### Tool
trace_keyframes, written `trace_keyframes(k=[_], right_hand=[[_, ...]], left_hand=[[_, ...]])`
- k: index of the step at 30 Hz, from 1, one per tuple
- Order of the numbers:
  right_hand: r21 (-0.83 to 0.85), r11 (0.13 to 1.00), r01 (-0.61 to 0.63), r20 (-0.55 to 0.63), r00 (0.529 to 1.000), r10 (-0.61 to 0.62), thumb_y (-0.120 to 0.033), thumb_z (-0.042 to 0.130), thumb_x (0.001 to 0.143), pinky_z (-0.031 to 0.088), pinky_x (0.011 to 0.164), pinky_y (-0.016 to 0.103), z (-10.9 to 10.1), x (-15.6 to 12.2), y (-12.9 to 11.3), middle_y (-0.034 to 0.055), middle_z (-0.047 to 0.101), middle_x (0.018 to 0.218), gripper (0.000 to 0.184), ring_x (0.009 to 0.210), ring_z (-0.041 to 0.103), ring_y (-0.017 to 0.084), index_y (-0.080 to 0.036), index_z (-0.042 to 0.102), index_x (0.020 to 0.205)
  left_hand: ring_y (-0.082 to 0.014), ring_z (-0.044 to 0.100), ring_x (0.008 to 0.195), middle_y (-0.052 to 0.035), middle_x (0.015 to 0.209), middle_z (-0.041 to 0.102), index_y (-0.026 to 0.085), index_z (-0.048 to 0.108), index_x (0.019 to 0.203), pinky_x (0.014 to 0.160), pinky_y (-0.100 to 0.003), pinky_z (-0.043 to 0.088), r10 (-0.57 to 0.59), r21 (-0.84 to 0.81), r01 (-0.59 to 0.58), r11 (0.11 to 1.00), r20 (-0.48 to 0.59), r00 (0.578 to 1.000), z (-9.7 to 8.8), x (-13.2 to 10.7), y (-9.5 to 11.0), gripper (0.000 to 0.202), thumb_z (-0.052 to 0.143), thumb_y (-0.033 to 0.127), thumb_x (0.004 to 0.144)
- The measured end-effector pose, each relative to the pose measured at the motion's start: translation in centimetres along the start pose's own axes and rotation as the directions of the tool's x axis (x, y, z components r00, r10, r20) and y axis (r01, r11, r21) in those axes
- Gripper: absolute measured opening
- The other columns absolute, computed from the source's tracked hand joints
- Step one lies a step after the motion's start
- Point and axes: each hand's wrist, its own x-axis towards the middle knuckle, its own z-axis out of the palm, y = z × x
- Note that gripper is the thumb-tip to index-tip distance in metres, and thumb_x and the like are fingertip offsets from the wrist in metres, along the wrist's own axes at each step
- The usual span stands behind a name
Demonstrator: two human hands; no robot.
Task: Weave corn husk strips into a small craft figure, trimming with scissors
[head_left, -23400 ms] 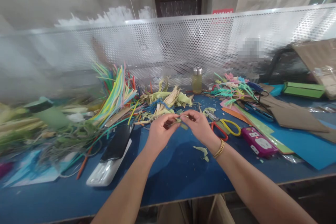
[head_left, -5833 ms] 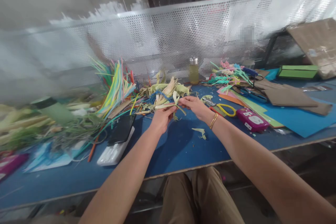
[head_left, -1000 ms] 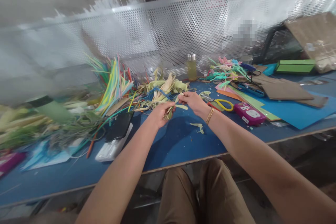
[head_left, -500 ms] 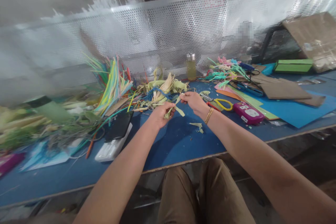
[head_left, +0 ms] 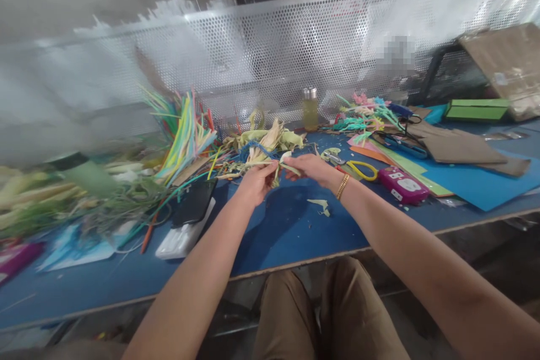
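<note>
Over the blue table (head_left: 270,236) both of my hands meet at a pale green strip of what looks like corn husk (head_left: 286,155). My left hand (head_left: 258,181) pinches its lower part, and a short end hangs below the fingers. Close beside it, my right hand (head_left: 309,166), with a gold bracelet at the wrist, grips the strip with thumb and fingers. A torn husk scrap (head_left: 322,205) lies on the table nearer to me. Just behind the hands is a heap of dry husks (head_left: 270,138) with blue string in it.
Yellow-handled scissors (head_left: 363,170) and a magenta box (head_left: 403,184) lie to the right, near coloured paper (head_left: 472,185) and cardboard (head_left: 459,149). A glass jar (head_left: 310,109) stands behind. Left are a black phone (head_left: 194,202), pipe cleaners (head_left: 181,140) and a green cylinder (head_left: 80,171).
My right hand has come lower and its fingers now lie across the strip, close to my left hand. The strip's loose end no longer sticks out below the right hand. The view has shifted slightly.
</note>
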Motion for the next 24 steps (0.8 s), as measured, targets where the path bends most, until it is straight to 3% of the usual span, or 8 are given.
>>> trace_keyframes(k=[3,6,9,15,19,24], right_hand=[[-0.119,0.982,0.145,0.012,0.989,-0.144,-0.039,0.077,0.075,0.049,0.063,0.024,0.0,0.0,0.3,0.0032,0.071,0.067,0.023,0.062,0.062,0.012,-0.017,0.070,0.071],[-0.301,0.926,0.229,-0.010,0.970,-0.243,-0.033,0.071,0.078,0.044,0.059,0.022,-0.2,0.0,0.4,0.0011,0.069,0.064,0.017,0.060,0.059,0.011,-0.017,0.071,0.072],[-0.420,0.860,0.291,0.008,0.948,-0.318,-0.027,0.067,0.080,0.042,0.060,0.023,-0.2,-0.3,0.0,0.0008,0.069,0.065,0.014,0.062,0.059,0.012,-0.017,0.072,0.072],[-0.397,0.845,0.359,0.036,0.926,-0.376,-0.026,0.067,0.078,0.043,0.062,0.024,-0.1,-0.7,-0.6,0.0003,0.068,0.064,0.012,0.061,0.059,0.012,-0.018,0.072,0.071],[-0.398,0.861,0.318,-0.006,0.937,-0.349,-0.024,0.068,0.076,0.042,0.060,0.024,-0.3,-0.6,-0.6,0.0001,0.066,0.060,0.012,0.058,0.058,0.012,-0.017,0.068,0.066],[-0.360,0.882,0.303,-0.017,0.943,-0.331,-0.024,0.067,0.075,0.043,0.060,0.025,-0.6,-0.3,-0.3,0.0003,0.066,0.060,0.011,0.057,0.057,0.012,-0.017,0.067,0.067]], left_hand=[[-0.0099,0.057,0.053,0.0007,0.061,0.064,0.016,0.068,0.075,0.048,-0.021,0.040,-0.016,0.023,0.016,1.000,0.015,1.000,0.0,0.0,0.0,0.027,0.087,0.028,0.062],[-0.0096,0.056,0.051,0.0001,0.060,0.064,0.016,0.067,0.072,0.046,-0.021,0.038,-0.071,0.051,0.071,0.996,-0.006,0.997,0.0,0.0,0.0,0.028,0.087,0.032,0.061],[-0.0078,0.053,0.048,0.0006,0.058,0.063,0.016,0.068,0.068,0.043,-0.019,0.035,-0.069,0.108,0.068,0.992,0.008,0.998,-0.2,0.1,-0.2,0.026,0.089,0.026,0.057],[-0.0069,0.050,0.046,-0.0002,0.054,0.061,0.015,0.066,0.061,0.041,-0.018,0.033,-0.022,0.153,0.014,0.988,0.050,0.999,-0.2,0.3,-0.2,0.020,0.085,0.019,0.056],[-0.0081,0.052,0.048,0.0009,0.052,0.059,0.016,0.062,0.059,0.045,-0.019,0.038,-0.080,0.129,0.076,0.989,0.026,0.996,0.3,-0.1,0.3,0.019,0.081,0.015,0.054],[-0.0068,0.049,0.047,0.0017,0.053,0.057,0.016,0.059,0.060,0.045,-0.018,0.035,-0.098,0.156,0.101,0.983,-0.026,0.995,0.5,-0.5,0.8,0.018,0.077,0.015,0.057]])
